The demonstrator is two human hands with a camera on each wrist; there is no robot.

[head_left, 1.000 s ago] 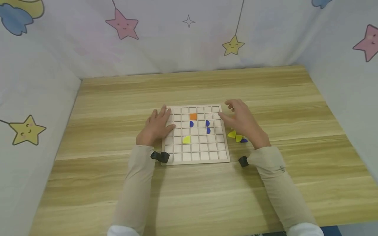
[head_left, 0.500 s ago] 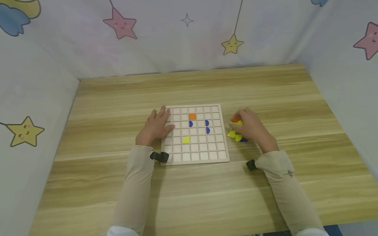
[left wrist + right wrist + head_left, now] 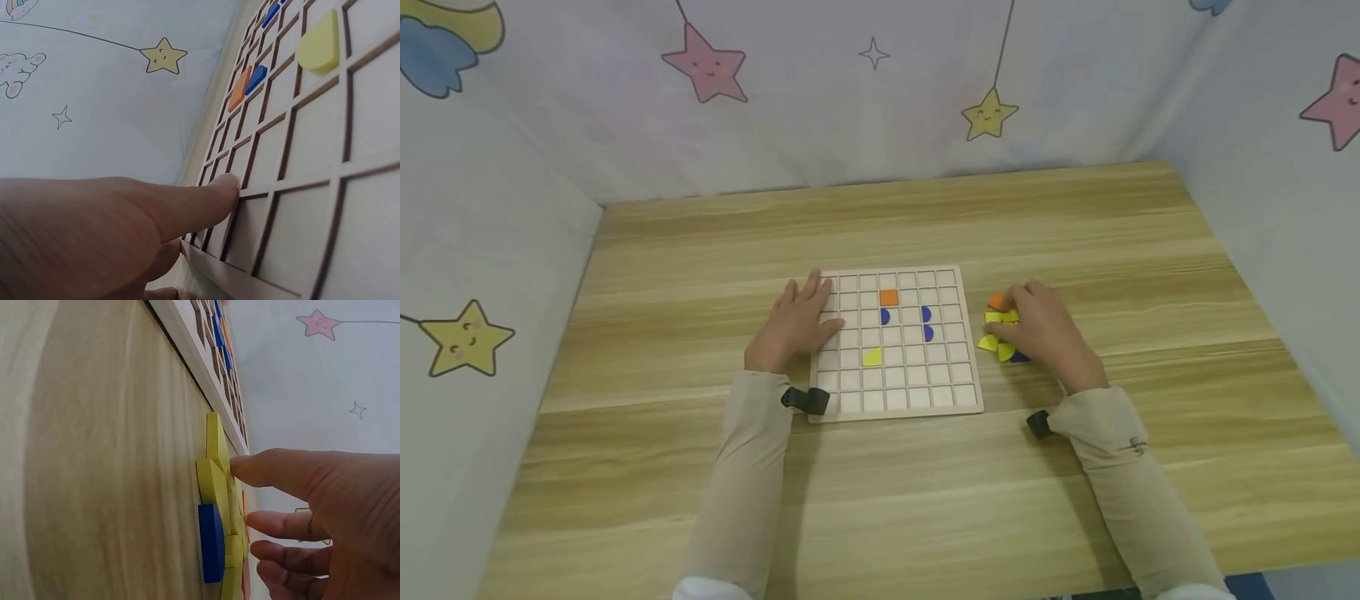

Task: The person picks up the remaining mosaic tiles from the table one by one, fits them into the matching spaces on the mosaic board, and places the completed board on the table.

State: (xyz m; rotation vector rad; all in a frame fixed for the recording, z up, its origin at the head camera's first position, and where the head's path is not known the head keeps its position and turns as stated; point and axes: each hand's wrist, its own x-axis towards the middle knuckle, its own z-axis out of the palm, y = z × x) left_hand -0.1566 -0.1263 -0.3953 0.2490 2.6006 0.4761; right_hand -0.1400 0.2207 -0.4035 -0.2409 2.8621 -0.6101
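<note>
A pale wooden grid board (image 3: 895, 400) lies on the table. It carries an orange square (image 3: 889, 297), several blue half-round pieces (image 3: 928, 333) and a yellow quarter-round piece (image 3: 872, 357). My left hand (image 3: 793, 325) rests flat over the board's left edge, its thumb (image 3: 215, 190) lying on the grid. Right of the board, my right hand (image 3: 1045, 329) hovers over a small cluster of pieces, fingertips right at them and thumb apart from the fingers. The cluster shows yellow pieces (image 3: 214, 487), a blue piece (image 3: 211, 544) and an orange piece (image 3: 996, 301); the hand hides part of it.
The wood-grain table (image 3: 880, 500) extends around the board on every side. A white curtain (image 3: 820, 108) printed with stars stands behind and at both sides. Each wrist wears a small black camera (image 3: 806, 400).
My right hand has moved from the board's right edge to the cluster, then shifted slightly there, uncovering more of the yellow and orange pieces. The left hand has stayed in place.
</note>
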